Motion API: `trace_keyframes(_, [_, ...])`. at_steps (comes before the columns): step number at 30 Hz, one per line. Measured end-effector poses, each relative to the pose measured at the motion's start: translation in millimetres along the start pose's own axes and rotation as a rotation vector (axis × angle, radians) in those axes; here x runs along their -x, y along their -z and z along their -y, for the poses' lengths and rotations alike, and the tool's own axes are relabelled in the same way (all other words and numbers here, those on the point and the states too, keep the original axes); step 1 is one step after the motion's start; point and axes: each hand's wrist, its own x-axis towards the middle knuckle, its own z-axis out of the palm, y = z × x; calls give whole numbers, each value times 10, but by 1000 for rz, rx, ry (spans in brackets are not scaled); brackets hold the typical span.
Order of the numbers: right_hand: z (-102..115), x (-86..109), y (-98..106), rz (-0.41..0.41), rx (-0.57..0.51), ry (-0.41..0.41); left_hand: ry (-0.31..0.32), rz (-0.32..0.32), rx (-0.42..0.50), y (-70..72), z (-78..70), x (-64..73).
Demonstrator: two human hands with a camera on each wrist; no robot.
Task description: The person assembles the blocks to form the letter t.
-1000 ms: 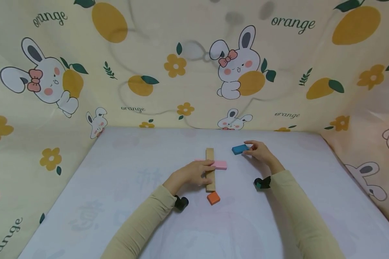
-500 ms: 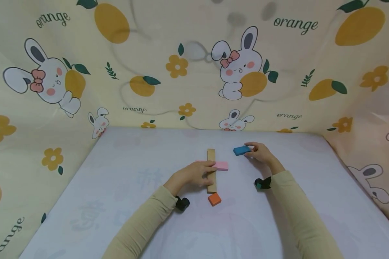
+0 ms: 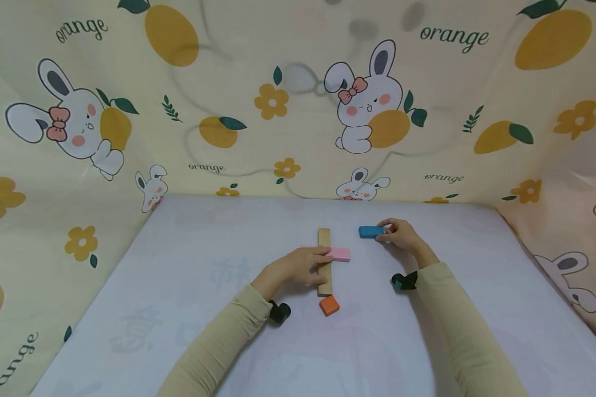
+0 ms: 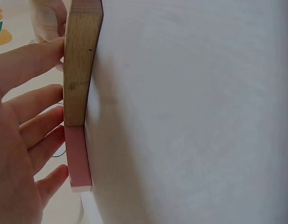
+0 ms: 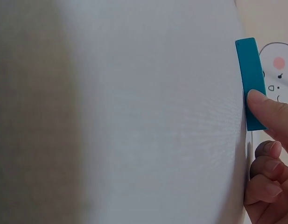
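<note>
In the head view a long plain wooden block (image 3: 324, 284) and a pink block (image 3: 339, 254) form a cross on the table. My left hand (image 3: 298, 266) lies over their crossing. In the left wrist view its fairly straight fingers (image 4: 38, 100) rest on the tops of the wooden block (image 4: 78, 70) and the pink block (image 4: 77, 156). To the right, my right hand (image 3: 401, 234) pinches the right end of a blue block (image 3: 369, 232). The right wrist view shows the thumb (image 5: 265, 105) pressed on the side of that blue block (image 5: 250, 65), other fingers curled below.
An orange block (image 3: 329, 305) sits at the near end of the wooden block, turned at an angle. The white table (image 3: 218, 220) meets a patterned cloth wall (image 3: 302, 138) behind it. Each wrist carries a small black camera (image 3: 280, 312).
The blue block has turned slightly in my right hand, from slanted to nearly level across the head view. The left hand stays on the crossed blocks. The head view has shifted a little.
</note>
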Motion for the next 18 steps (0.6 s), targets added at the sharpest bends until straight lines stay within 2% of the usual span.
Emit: trace_keyframes(18, [16, 34, -7, -30, -24, 11, 3, 20, -14, -36, 32, -33])
